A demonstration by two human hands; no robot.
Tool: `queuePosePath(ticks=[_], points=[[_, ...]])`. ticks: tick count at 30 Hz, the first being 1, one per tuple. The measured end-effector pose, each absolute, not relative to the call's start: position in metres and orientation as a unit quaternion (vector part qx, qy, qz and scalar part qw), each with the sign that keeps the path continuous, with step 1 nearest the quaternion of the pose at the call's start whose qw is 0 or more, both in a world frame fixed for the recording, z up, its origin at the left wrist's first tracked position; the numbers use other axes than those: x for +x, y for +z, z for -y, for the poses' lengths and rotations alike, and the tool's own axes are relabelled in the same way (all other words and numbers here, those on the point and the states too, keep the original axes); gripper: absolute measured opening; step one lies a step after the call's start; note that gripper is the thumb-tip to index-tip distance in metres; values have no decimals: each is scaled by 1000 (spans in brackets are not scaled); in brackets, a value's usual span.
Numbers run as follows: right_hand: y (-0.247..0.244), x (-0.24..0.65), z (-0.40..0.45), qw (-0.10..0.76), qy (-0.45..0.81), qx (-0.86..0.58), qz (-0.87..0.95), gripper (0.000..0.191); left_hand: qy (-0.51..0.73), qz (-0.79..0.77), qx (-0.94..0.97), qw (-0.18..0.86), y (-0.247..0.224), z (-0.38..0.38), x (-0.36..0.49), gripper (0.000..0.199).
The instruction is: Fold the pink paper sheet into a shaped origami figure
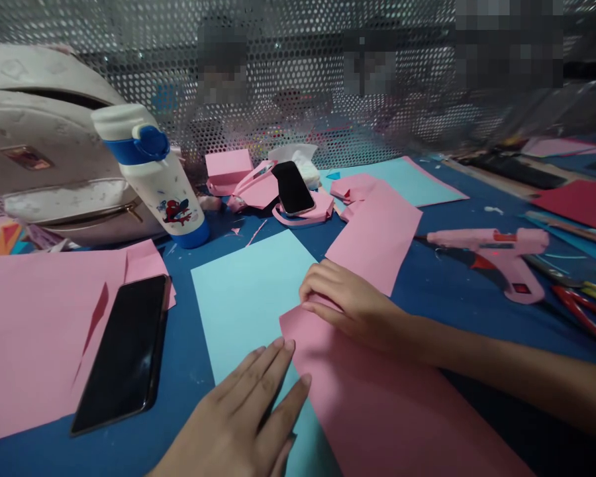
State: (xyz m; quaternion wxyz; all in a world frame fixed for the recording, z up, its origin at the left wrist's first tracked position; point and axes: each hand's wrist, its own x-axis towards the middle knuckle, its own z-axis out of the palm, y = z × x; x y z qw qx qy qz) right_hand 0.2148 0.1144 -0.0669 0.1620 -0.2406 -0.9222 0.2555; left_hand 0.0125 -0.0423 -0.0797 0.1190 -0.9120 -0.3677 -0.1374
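Observation:
A long pink paper sheet (377, 404) lies slantwise over a light blue sheet (248, 285) in front of me. My left hand (243, 404) rests with fingers stretched out on the blue sheet, fingertips at the pink sheet's left edge. My right hand (347, 301) has its fingers curled over the pink sheet's far edge, thumb on top, gripping it. Just beyond the right hand lies another pink paper piece (377, 232). A pink glue gun (501, 248) lies on its side to the right of that piece.
On the left are a black phone (124, 351), pink sheets (34, 331), a white bottle (153, 179) and a white backpack (54, 152). Behind stand a second phone (294, 189), a pink box (228, 165) and a perforated metal panel (298, 73). Red-handled pliers (583, 311) lie at right.

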Motion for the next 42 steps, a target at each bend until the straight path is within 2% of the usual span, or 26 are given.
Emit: queuePosePath(ticks=[7,18,24,29,42], points=[[-66,204,-110,143,261,-256,920,12,-145,370,-911,110,-81,44,11,42],[-76,207,-108,190,179,-175,949,19,-159,398,-897,105,-78,44,10,39],[-75,207,-106,180,156,-175,955,22,-110,400,-904,100,-75,44,7,48],[-75,207,-105,190,143,-169,956,21,-116,402,-906,62,-77,43,4,54],[-77,208,-106,183,149,-170,957,22,-128,298,-946,8,-74,48,12,54]])
